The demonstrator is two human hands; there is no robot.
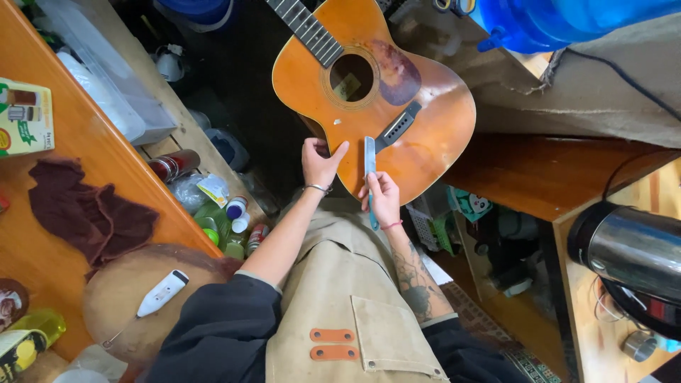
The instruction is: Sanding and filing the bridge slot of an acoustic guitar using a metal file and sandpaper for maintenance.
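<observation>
Acoustic guitar [383, 106] stands body-down in front of the person's lap, neck pointing away. Left hand [319, 164] on the lower edge of the guitar top, fingers curled over the rim, thumb stretched across the wood. Right hand [383, 198] pinches a thin light-blue ruler-like strip [369, 162], its upper end lying on the top just below the bridge [397, 126]. Risk: strip edge could scratch the finish if it slips; guitar could tip sideways, since only the left hand steadies it. Left of the guitar, a low shelf [186, 135] holds bottles and jars [230, 223], contents unclear; beyond them a clear plastic bin [106, 78], contents not readable. Blue water jug [560, 21] to the guitar's upper right
</observation>
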